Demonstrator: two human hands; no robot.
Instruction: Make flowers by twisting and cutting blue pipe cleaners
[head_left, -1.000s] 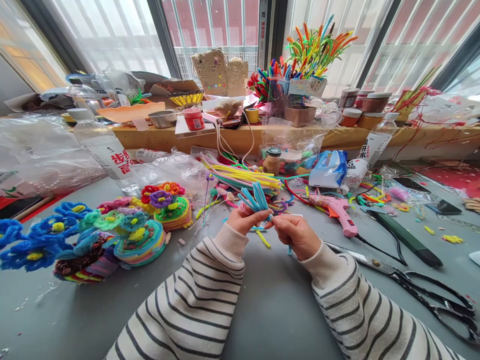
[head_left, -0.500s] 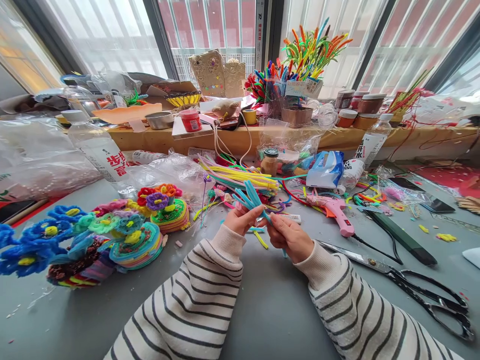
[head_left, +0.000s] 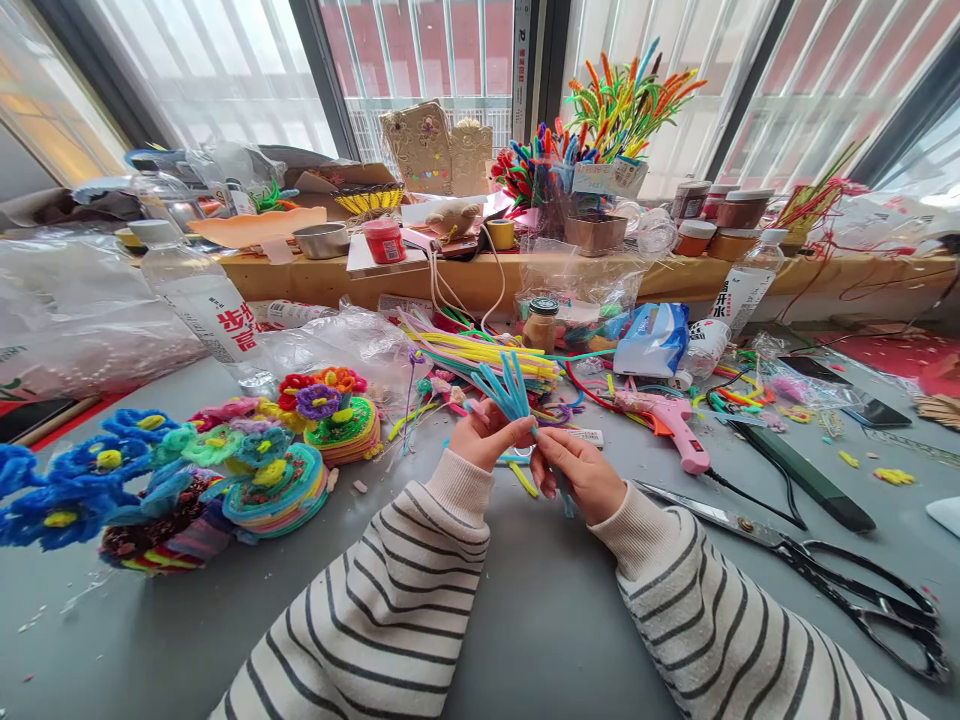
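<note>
Light blue pipe cleaners (head_left: 508, 388), gathered in a bunch, fan out upward above my hands. My left hand (head_left: 486, 436) pinches the bunch from the left, thumb on top. From the right, my right hand (head_left: 576, 466) grips its lower part with thumb and fingers. A little blue shows below my right fingers; the rest of the lower ends is hidden. Behind my hands lies a pile of yellow and other coloured pipe cleaners (head_left: 517, 362). Large black-handled scissors (head_left: 787, 545) lie beside my right sleeve.
Pipe-cleaner flowers (head_left: 112, 460) and round striped pots (head_left: 281, 500) stand at left. A pink glue gun (head_left: 675, 425) with a black cord lies at right, near a dark green bar (head_left: 806, 475). Bottles, jars (head_left: 540, 325) and plastic bags (head_left: 337, 350) crowd the back, below a cluttered wooden ledge (head_left: 337, 285).
The blue bunch has turned more upright and its upper ends spread more. My fingers have shifted slightly around it; both hands stay in about the same place.
</note>
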